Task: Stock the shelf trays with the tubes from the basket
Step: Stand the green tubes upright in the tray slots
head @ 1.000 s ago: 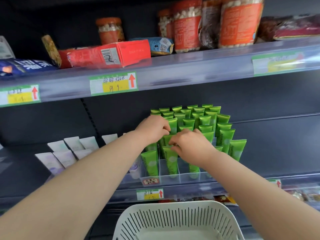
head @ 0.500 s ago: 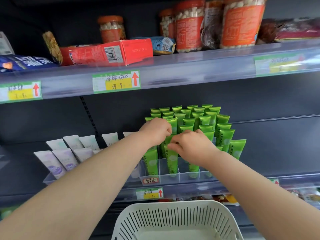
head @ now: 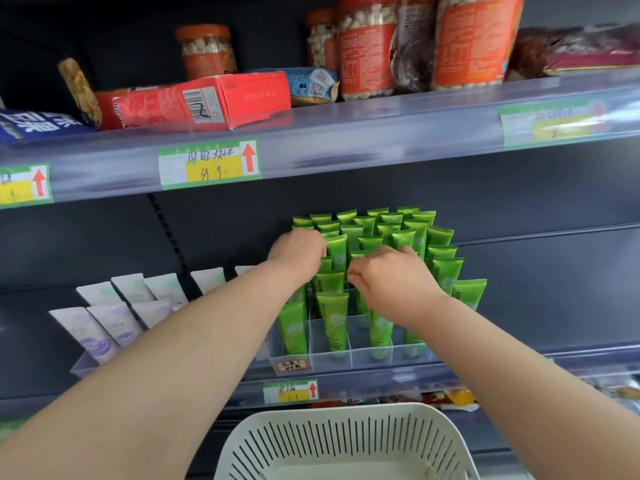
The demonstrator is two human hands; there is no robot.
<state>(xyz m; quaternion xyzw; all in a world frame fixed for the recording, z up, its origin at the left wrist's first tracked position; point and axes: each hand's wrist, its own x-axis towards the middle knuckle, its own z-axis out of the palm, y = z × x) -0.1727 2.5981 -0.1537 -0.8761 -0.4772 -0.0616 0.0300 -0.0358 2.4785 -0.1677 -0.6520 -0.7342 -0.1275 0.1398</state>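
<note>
Several green tubes (head: pixel 440 268) stand upright in a clear divided tray (head: pixel 360 356) on the middle shelf. My left hand (head: pixel 298 249) rests on the tops of the tubes at the tray's left side, fingers curled onto them. My right hand (head: pixel 391 278) is over the middle rows, fingers curled and pinching at a green tube's top edge. Whether either hand truly grips a tube is hidden by the knuckles. The white slotted basket (head: pixel 346 441) sits below at the bottom centre; what shows of its inside holds no tubes.
White and lilac tubes (head: pixel 104 327) stand in a second clear tray to the left. The upper shelf (head: pixel 346 133) carries a red box (head: pixel 204 100), jars and snack bags. Price labels with red arrows line the shelf edges.
Both hands have shifted slightly up and back over the green tubes. The left hand moved deeper along the left rows; the right hand stays close beside it.
</note>
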